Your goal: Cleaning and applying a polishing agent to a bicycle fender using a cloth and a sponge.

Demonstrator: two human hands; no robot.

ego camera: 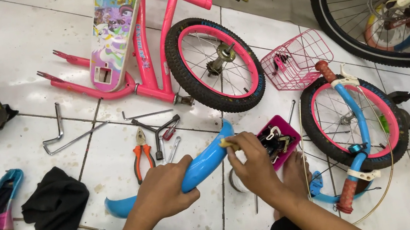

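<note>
While the left hand (164,189) grips the blue mudguard (198,166) mid-length, the right hand (253,164) pinches a yellowish piece (225,142) at its upper end.

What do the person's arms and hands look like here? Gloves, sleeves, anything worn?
Both hands are bare: the left hand and the right hand wear no gloves, rings, watch or bracelet that shows. The forearms are uncovered too, with no sleeves reaching into view.
</note>
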